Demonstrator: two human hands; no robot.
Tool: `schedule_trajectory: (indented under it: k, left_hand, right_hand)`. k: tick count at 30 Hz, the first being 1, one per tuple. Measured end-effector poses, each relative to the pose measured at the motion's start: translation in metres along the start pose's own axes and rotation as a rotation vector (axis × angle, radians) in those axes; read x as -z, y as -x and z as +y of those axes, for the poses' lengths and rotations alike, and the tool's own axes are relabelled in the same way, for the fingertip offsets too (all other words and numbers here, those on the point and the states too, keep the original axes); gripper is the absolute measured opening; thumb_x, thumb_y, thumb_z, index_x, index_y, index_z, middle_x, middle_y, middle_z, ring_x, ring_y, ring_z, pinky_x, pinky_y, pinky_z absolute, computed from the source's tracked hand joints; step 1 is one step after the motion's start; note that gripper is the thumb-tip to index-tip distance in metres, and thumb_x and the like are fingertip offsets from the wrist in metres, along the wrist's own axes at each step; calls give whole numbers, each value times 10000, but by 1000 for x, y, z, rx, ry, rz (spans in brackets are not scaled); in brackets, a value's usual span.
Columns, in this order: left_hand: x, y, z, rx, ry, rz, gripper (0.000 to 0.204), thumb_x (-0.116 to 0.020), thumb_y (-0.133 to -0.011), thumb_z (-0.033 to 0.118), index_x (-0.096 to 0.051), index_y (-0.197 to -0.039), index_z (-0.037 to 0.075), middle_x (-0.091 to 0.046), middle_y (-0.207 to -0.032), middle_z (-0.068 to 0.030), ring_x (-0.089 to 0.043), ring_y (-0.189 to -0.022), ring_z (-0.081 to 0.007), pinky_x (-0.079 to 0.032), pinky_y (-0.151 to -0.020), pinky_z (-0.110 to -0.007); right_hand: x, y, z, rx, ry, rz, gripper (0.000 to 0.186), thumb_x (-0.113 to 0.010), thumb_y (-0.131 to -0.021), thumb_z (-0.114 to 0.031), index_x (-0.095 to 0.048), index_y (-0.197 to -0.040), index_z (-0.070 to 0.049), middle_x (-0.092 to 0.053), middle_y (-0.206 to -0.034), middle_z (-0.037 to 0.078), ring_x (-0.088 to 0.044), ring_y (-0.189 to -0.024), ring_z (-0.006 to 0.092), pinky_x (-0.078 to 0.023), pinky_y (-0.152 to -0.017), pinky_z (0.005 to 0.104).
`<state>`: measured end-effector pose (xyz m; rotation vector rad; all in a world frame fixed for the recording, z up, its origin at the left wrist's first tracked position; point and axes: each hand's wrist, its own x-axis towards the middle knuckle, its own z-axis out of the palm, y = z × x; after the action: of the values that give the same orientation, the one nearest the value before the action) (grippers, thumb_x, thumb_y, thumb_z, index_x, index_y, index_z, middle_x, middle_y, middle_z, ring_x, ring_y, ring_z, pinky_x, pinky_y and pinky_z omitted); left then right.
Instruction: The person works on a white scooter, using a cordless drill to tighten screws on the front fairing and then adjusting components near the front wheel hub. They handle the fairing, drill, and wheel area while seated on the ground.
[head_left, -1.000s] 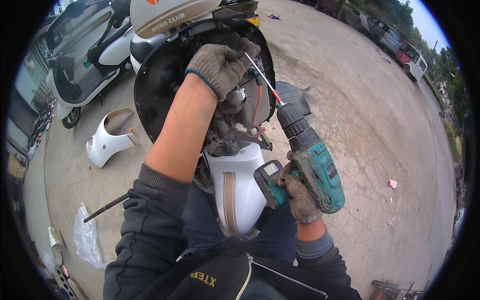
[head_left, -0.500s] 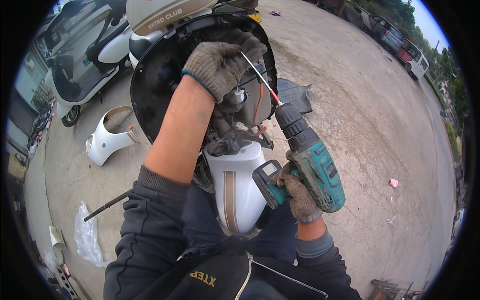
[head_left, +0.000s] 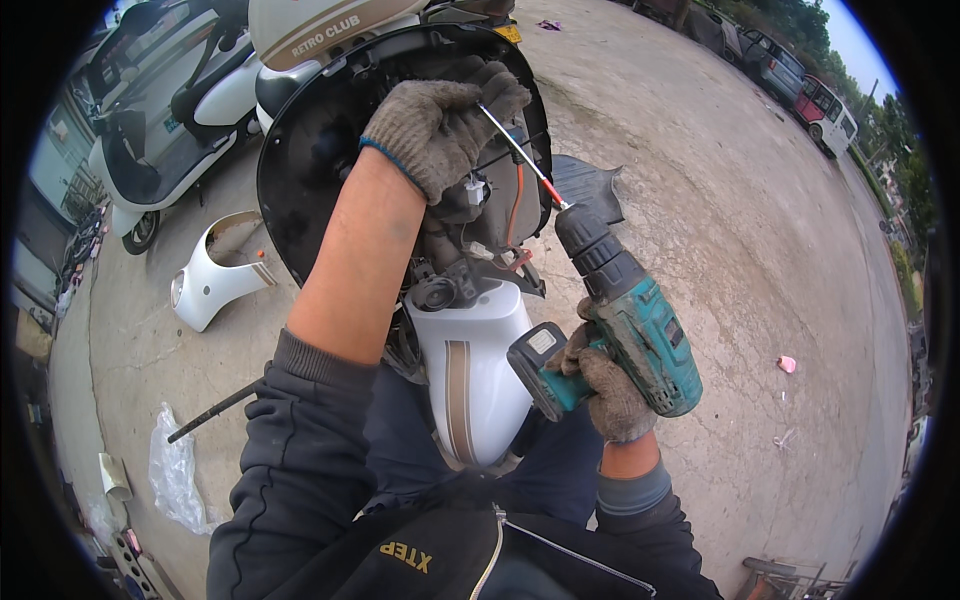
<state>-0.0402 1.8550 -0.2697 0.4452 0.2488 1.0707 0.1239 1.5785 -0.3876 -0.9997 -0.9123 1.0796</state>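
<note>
My right hand (head_left: 612, 395), in a grey-brown knit glove, is wrapped round the handle of a teal and black cordless drill (head_left: 655, 345). A long screwdriver bit (head_left: 525, 158) with a red section runs from its chuck up to my left hand. My gloved left hand (head_left: 430, 130) is closed by the bit's tip, over the open front of a scooter. What its fingers pinch, if anything, is hidden. Around it curves a large black panel (head_left: 300, 165). Below sit exposed wires, a white connector (head_left: 476, 190), an orange cable (head_left: 517, 205) and the white front fender (head_left: 490, 350) with its tan stripe.
A loose white scooter cover (head_left: 215, 280) lies on the concrete at left, near a clear plastic bag (head_left: 178, 470) and a black rod (head_left: 215, 410). Another white scooter (head_left: 160, 140) stands behind. A dark mat-like piece (head_left: 590, 188) lies right of the panel. Vehicles (head_left: 825, 115) are parked far right.
The drill and my right hand have shifted slightly right, the drill's rear swinging outward and up. My left hand has barely moved, and the bit's tip remains at its fingers.
</note>
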Motion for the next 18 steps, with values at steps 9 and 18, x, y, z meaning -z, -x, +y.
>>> schedule_trajectory:
  k: [9,18]
  left_hand:
    - [-1,3,1,-6,-55,-61,255,-476,-1029,-78,-584,-1236,-179,-716,-1185,-302,-742,-1123,-417,-646,-1041,-514]
    - [5,2,-1,-15,-88,-172,252,-489,-1035,-68,-589,-1261,-116,-716,-1210,-266,-741,-1137,-394,-632,-1065,-540]
  right_hand:
    - [-3,2,-1,18,-107,-5,413,-719,-959,-36,-623,-1360,-22,-691,-995,61,-664,-911,170,-578,-853,329]
    - [0,0,-3,-35,202,35,496,-689,-923,-44,-572,-1402,5,-677,-982,65,-696,-883,210,-609,-858,397]
